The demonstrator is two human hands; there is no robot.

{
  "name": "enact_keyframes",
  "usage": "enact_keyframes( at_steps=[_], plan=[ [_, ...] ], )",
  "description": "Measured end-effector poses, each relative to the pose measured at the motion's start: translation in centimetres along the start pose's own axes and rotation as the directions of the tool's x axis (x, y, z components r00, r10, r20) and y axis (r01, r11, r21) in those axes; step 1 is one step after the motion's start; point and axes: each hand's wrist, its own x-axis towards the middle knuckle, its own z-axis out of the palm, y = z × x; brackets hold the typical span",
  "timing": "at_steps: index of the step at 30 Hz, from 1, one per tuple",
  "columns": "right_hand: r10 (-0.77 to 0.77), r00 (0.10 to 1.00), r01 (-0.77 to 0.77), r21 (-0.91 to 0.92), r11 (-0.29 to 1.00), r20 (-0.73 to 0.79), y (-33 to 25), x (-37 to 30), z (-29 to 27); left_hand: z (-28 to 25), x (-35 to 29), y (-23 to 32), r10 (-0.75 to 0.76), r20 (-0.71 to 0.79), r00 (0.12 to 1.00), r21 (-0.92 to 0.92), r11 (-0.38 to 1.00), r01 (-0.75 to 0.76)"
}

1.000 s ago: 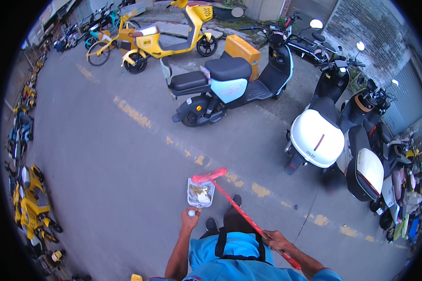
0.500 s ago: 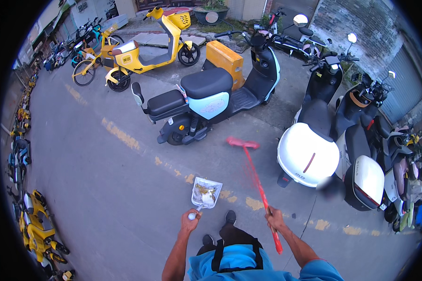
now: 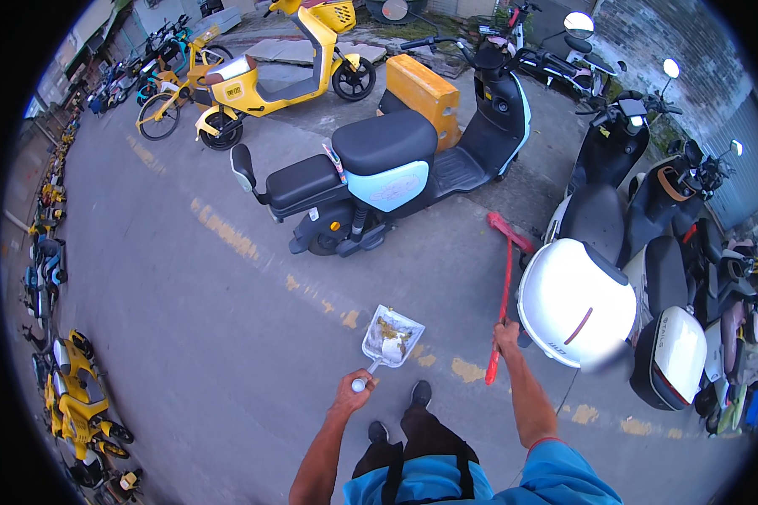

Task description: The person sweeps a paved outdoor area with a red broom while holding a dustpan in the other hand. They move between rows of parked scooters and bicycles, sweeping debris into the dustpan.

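My left hand (image 3: 354,392) is closed round the handle of a white dustpan (image 3: 393,336), whose tray holds brownish debris and a pale scrap. In my right hand (image 3: 506,334) is the red handle of a broom (image 3: 507,273), its lower end sticking out below my fist. The red broom head (image 3: 510,231) is beside the white rear box (image 3: 578,303) of a parked scooter, on the side toward the light-blue and black scooter (image 3: 387,181). Both arms reach forward from the lower edge, over my dark shoes.
Behind the blue scooter stands an orange-yellow block (image 3: 423,97). A yellow scooter (image 3: 286,84) is parked farther back. Several scooters with white boxes (image 3: 669,358) line the right side, and yellow two-wheelers (image 3: 80,391) the left. A worn yellow line (image 3: 225,229) crosses the grey pavement.
My right hand has moved forward and the broom head has swung right, away from the blue scooter toward the white-boxed one. In the picture, the dustpan sits slightly farther right.
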Motion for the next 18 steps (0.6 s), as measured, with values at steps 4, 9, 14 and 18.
enact_keyframes(
  at_steps=[4,9,14,18],
  plan=[
    [0.031,0.999,-0.032,-0.049,0.998,-0.019,-0.7,-0.3,0.2,-0.2,-0.1,1.9,-0.052,-0.021,0.998,0.104,0.993,0.054],
    [-0.107,0.991,0.117,-0.131,0.984,0.084,3.0,-4.8,-2.1,-0.5,-0.1,3.9,-0.089,0.004,0.996,0.143,0.986,0.088],
    [0.024,0.934,0.014,-0.105,0.994,0.356,0.9,-19.4,-3.8,-0.4,-0.4,2.3,-0.103,-0.029,0.994,0.172,0.979,0.106],
    [0.167,0.861,-0.072,-0.211,0.975,0.480,-0.9,-28.8,-6.2,-0.6,-0.2,2.4,-0.170,0.034,0.985,0.210,0.965,0.159]
  ],
)
